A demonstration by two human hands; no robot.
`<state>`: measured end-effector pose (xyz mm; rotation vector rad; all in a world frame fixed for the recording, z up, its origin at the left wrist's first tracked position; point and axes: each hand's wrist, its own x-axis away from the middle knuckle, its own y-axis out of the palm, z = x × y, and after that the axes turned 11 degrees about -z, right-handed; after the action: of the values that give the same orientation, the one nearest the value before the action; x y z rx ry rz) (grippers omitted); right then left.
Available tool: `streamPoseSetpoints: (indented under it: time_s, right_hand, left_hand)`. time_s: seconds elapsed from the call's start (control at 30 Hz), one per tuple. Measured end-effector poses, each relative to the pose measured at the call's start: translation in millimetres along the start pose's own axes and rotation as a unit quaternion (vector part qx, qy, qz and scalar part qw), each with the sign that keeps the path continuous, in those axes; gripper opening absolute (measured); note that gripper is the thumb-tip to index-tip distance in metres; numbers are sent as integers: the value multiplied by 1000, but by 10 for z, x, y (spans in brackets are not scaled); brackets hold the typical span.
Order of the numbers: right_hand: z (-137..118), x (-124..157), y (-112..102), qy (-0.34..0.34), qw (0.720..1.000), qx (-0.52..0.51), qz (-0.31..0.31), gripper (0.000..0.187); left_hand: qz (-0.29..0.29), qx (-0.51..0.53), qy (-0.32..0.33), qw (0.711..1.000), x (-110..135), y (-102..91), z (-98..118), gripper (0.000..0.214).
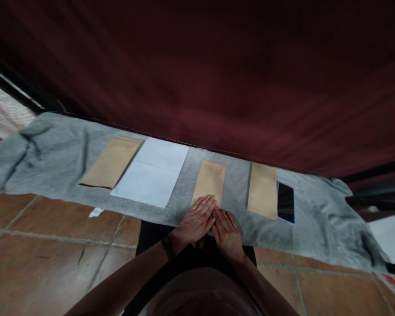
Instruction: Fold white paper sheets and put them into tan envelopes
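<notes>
My left hand (197,219) lies flat with fingers stretched out, fingertips resting on the near end of a brown envelope (210,177) in the middle of a grey cloth (52,158). My right hand (227,232) lies flat beside it, fingers extended and touching the left hand, over the cloth's near edge. Neither hand holds anything.
On the cloth lie another brown envelope (112,162) at the left, a white folded sheet (151,173) next to it, a third brown envelope (263,189) at the right and a black phone (285,202). A dark red curtain (217,74) hangs behind. The floor has brown tiles (46,245).
</notes>
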<state>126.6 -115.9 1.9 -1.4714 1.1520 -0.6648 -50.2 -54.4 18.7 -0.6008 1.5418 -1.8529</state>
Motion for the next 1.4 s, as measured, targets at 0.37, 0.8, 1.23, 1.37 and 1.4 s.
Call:
streamPoseSetpoints:
  time_s: [0.37, 0.8, 1.23, 1.37, 1.4]
  right_hand:
    - [14, -2, -14, -12, 1000, 0, -3, 48]
    - [18, -5, -23, -12, 1000, -5, -9, 50]
    - [15, 6, 32, -3, 1000, -1, 10, 48]
    - [22, 21, 46, -6, 1000, -1, 6, 49]
    - [23, 24, 46, -8, 1000, -1, 5, 49]
  left_hand:
    - [-37, -2, -76, 996, -909, 54, -405, 56]
    - [-56, 11, -97, 994, -1129, 1, -552, 55]
    - [-54, 18, -8, 998, -176, -123, -217, 54]
    - [-54, 18, 33, 998, 108, -206, -197, 54]
    - [-59, 18, 45, 997, 168, -222, -198, 55]
